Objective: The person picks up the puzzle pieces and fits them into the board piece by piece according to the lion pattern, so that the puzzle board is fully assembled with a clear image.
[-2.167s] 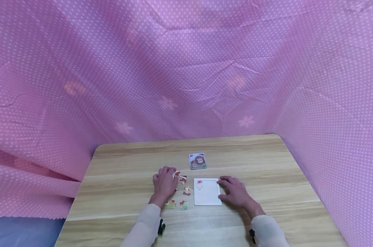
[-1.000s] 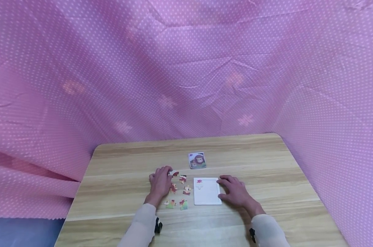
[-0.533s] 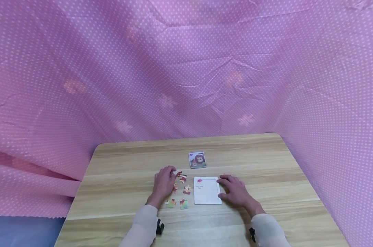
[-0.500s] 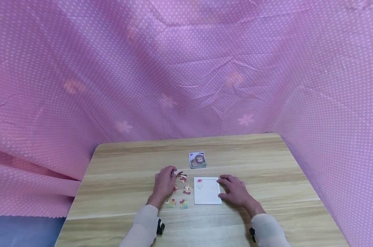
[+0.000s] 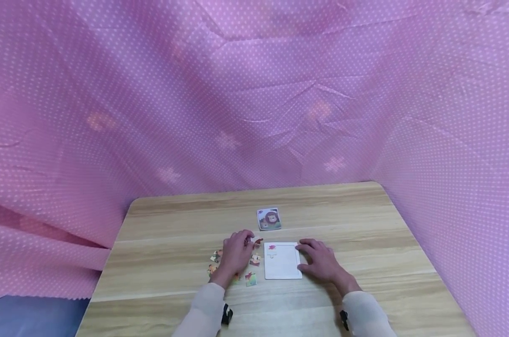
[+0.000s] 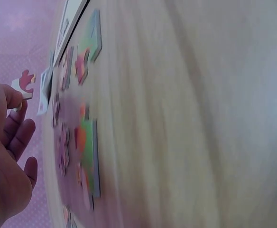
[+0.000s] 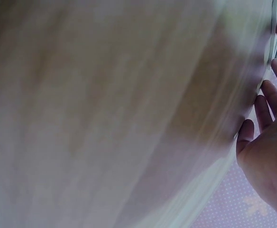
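Observation:
My left hand (image 5: 236, 252) pinches a red-and-white puzzle piece (image 6: 24, 85) between thumb and finger, raised above the table in the left wrist view. Beside it on the right lies a white puzzle tray (image 5: 284, 264) with a pink flower piece (image 5: 272, 248) in its upper left corner. My right hand (image 5: 319, 260) rests at the tray's right edge, thumb and fingertips touching it. Several loose puzzle pieces lie around and under my left hand, among them a green one (image 5: 250, 279) and a cream-and-brown one (image 5: 255, 260). My left hand hides part of the group.
A picture card (image 5: 269, 219) with a lion on it lies behind the tray. The wooden table (image 5: 343, 220) has rounded far corners. A pink dotted cloth (image 5: 254, 117) hangs behind it and along both sides.
My left hand has moved right towards the tray with the puzzle piece pinched in it, uncovering pieces on the left. The right hand and the tray have stayed in place.

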`<state>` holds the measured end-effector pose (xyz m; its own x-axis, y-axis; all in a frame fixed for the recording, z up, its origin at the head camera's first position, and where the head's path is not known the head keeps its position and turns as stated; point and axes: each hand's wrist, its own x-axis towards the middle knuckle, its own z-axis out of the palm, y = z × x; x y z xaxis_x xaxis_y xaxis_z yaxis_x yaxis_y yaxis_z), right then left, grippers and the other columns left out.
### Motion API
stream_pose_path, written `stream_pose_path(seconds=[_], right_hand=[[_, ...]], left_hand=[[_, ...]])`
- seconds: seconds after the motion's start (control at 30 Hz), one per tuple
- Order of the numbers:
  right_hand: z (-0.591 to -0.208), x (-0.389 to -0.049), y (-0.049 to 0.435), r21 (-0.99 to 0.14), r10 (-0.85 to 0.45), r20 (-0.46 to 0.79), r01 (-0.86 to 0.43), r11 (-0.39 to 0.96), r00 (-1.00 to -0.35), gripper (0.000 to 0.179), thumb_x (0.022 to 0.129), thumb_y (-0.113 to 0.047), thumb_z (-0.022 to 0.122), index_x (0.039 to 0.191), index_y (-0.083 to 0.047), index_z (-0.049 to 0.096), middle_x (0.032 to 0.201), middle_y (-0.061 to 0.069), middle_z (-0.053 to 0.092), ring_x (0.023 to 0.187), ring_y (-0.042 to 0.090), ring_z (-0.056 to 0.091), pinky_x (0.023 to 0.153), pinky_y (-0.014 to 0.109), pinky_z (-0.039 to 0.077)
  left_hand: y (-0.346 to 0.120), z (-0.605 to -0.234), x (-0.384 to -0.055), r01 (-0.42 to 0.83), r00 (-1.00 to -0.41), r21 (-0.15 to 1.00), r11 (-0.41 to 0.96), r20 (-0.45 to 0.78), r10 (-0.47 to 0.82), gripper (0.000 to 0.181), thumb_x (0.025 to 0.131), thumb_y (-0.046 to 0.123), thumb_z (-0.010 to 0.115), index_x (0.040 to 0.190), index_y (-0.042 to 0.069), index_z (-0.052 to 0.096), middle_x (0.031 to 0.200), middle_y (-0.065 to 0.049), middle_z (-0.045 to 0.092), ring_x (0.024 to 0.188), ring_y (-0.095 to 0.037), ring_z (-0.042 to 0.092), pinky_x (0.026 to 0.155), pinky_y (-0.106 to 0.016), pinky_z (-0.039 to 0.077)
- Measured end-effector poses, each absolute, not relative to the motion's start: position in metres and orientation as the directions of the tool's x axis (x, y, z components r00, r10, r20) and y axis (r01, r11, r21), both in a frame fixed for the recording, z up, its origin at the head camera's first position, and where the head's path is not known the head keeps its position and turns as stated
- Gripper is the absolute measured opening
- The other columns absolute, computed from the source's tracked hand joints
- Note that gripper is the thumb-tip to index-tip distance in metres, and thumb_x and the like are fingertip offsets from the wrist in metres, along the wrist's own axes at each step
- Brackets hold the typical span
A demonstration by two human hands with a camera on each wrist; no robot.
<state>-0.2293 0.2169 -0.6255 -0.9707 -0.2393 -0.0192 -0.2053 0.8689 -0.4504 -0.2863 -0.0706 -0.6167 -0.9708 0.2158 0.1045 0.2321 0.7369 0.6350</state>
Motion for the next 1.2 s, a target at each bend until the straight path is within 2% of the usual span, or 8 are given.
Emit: stream_pose_path(seconds=[0.17,0.3,0.53,0.83,1.2], right_hand=[[-0.628,-0.236,0.218,-0.447,-0.239,-0.026,-0.202,0.871,-0.971,0.057,0.080,-0.043,0.075,0.133,-0.028,0.057,0.146,0.002,0.045,0.132,0.028,0.040,0.098,0.053,0.035],[-0.630,-0.237,0.217,-0.448,-0.234,-0.025,-0.198,0.872,-0.972,0.057,0.080,-0.043,0.074,0.133,-0.029,0.057,0.146,0.001,0.045,0.132,0.028,0.040,0.098,0.053,0.034],[-0.631,-0.239,0.214,-0.437,-0.220,-0.010,-0.194,0.879,-0.975,0.057,0.080,-0.044,0.075,0.132,-0.029,0.057,0.145,0.001,0.046,0.132,0.028,0.041,0.097,0.053,0.035],[-0.630,-0.243,0.210,-0.448,-0.210,-0.020,-0.179,0.876,-0.978,0.057,0.080,-0.044,0.074,0.132,-0.030,0.057,0.146,0.001,0.045,0.133,0.028,0.041,0.100,0.055,0.035],[-0.632,-0.246,0.208,-0.440,-0.204,-0.009,-0.179,0.880,-0.979,0.057,0.080,-0.045,0.074,0.132,-0.030,0.057,0.146,0.001,0.045,0.133,0.029,0.040,0.100,0.055,0.035]], left_hand=[[-0.060,-0.619,-0.287,0.257,-0.962,0.626,0.736,0.090,0.260,0.018,0.094,0.026,0.058,0.112,0.025,0.061,0.090,0.013,0.058,0.091,-0.011,0.050,0.092,-0.041,0.032],[-0.052,-0.622,-0.288,0.296,-0.950,0.606,0.739,0.102,0.297,0.016,0.094,0.024,0.057,0.109,0.025,0.062,0.088,0.012,0.059,0.090,-0.011,0.049,0.088,-0.039,0.031],[-0.040,-0.623,-0.290,0.336,-0.934,0.594,0.731,0.113,0.338,0.016,0.093,0.024,0.057,0.109,0.025,0.062,0.098,0.009,0.066,0.093,-0.013,0.051,0.087,-0.039,0.032],[-0.032,-0.627,-0.291,0.350,-0.926,0.602,0.718,0.105,0.363,0.016,0.094,0.026,0.058,0.109,0.026,0.063,0.092,0.013,0.062,0.089,-0.009,0.047,0.089,-0.040,0.030],[-0.022,-0.634,-0.291,0.363,-0.927,0.559,0.745,0.134,0.351,0.012,0.094,0.027,0.058,0.105,0.028,0.064,0.090,0.014,0.062,0.092,-0.011,0.047,0.083,-0.040,0.027]])
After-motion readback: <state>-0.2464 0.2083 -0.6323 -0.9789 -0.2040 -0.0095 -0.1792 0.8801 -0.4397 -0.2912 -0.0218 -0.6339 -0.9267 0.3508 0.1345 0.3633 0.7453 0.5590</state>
